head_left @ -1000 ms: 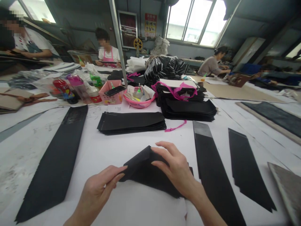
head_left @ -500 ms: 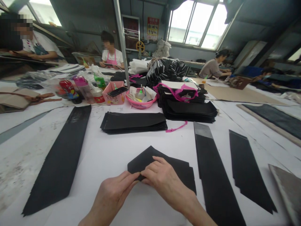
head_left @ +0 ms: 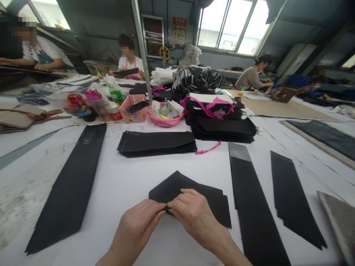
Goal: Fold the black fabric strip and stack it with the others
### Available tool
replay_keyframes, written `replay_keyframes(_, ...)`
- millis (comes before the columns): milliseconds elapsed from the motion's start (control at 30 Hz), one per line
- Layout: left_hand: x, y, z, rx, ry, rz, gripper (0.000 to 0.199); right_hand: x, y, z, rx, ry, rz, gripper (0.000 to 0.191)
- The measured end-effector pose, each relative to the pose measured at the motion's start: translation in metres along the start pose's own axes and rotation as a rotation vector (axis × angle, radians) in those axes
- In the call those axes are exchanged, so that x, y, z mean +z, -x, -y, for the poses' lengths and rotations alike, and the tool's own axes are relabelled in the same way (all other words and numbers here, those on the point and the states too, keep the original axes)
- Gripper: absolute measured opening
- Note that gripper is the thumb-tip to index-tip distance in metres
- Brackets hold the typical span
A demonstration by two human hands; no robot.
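Note:
A black flat panel (head_left: 183,183), perhaps leather or a similar sheet, lies on the white table top in front of me. At its near edge, my left hand (head_left: 141,220) pinches the material between thumb and fingers. Right beside it, my right hand (head_left: 191,208) pinches the same edge, and the fingertips of both hands almost meet. Part of the near edge is hidden under my fingers. To the right lie a long black strip (head_left: 255,207) with a greyish end and a shorter black piece (head_left: 294,199). Another long black strip (head_left: 69,188) rests on the left.
Beyond the panel sit a stack of black pieces (head_left: 156,143) and a taller black stack (head_left: 223,129) with pink ties. A pink basin (head_left: 166,121), a pink box (head_left: 134,114) with a phone on it, and several bottles stand behind. Other people work at the far tables.
My right fingers have shifted slightly along the near edge, close to my left fingertips. The panel stays nearly in place. A person at the back has raised a dark piece.

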State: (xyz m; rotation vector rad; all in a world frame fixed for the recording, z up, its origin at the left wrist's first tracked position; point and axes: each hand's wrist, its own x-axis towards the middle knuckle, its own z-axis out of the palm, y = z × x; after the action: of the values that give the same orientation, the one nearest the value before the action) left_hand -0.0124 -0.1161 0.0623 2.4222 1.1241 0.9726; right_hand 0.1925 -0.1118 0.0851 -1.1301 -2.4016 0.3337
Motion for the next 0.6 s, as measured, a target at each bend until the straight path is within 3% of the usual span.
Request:
replay_keyframes(133,0.003,-0.003,-0.005,0.009,0.017,0.003,0.014,0.005,0.001,-0.001,-0.012,0.005,0.011,0.015)
replay_keyframes(333,0.004,-0.009,-0.006,0.145,-0.04,-0.026,0.018,0.006,0.005,-0.002,0.028,-0.029,0.024,0.011)
replay_keyframes(600,0.0,-0.007,-0.001,0.13,0.024,0.058,0.017,-0.005,0.008,0.001,0.024,-0.042,0.032,0.014)
